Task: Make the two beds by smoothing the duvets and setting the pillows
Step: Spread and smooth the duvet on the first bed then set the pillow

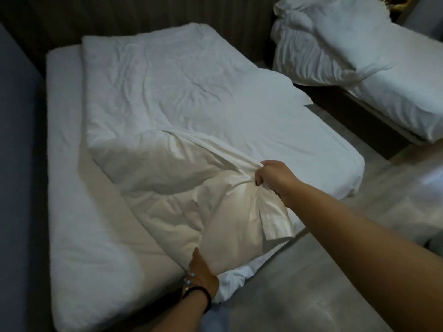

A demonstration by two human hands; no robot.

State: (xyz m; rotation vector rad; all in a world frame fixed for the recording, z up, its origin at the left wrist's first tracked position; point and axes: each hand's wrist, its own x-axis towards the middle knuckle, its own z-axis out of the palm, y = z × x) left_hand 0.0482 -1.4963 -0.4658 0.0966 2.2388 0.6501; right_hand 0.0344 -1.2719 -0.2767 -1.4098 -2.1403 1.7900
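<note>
Gripping a bunched fold of white cover, the right hand (275, 178) sits near the picture's centre at about 4 o'clock, its fingers (260, 179) closed tight on the cloth at the top corner of a pillow (230, 221). The left hand (201, 271) is at 6 o'clock, pressed flat against the pillow's lower left edge; its fingers are hidden behind the pillow, so how far they curl cannot be told. A dark band and a beaded bracelet circle that wrist.

The pillow stands tilted on the near corner of the near bed (79, 212), its lower end overhanging the mattress edge above rumpled white cloth (235, 281) that hangs toward the floor. A loose flap of the cover droops at 5 o'clock from the right hand.

The duvet (167, 97) lies creased across the bed from 11 to 2 o'clock, its left edge set in from the mattress side, leaving a bare strip of sheet along 9 o'clock. Its right corner juts just past the mattress edge at 2 o'clock.

Pale floor (299, 295) is open from 5 o'clock up to 3 o'clock, forming a gap between the two beds. The second bed (407, 97) sits at 1 to 2 o'clock, with a crumpled duvet (323, 39) heaped on its far end.
</note>
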